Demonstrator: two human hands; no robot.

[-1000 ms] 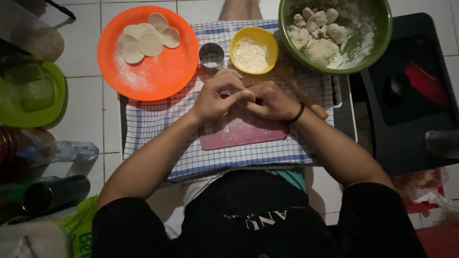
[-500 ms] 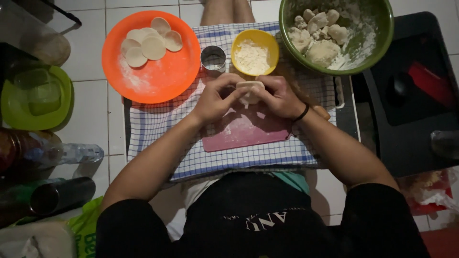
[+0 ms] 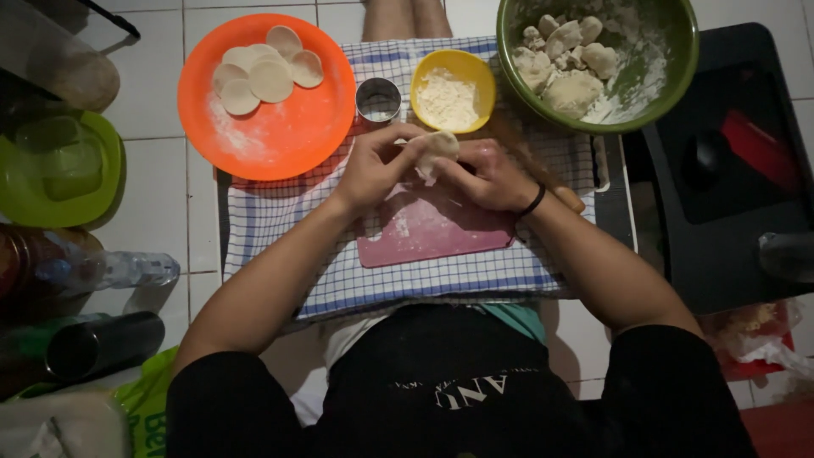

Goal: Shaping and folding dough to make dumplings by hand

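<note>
Above the pink board [image 3: 432, 229], both hands' grip now lifts the dough piece [image 3: 437, 148] higher.

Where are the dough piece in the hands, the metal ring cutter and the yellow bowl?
dough piece [image 3: 438, 146], head view, its top.
metal ring cutter [image 3: 378, 100], head view, its rim.
yellow bowl [image 3: 485, 78], head view, right rim.

dim, soft focus, dark edges

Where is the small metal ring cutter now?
In the head view, the metal ring cutter stands on the checked cloth, between the orange plate and the yellow bowl, beyond the left hand.
</note>
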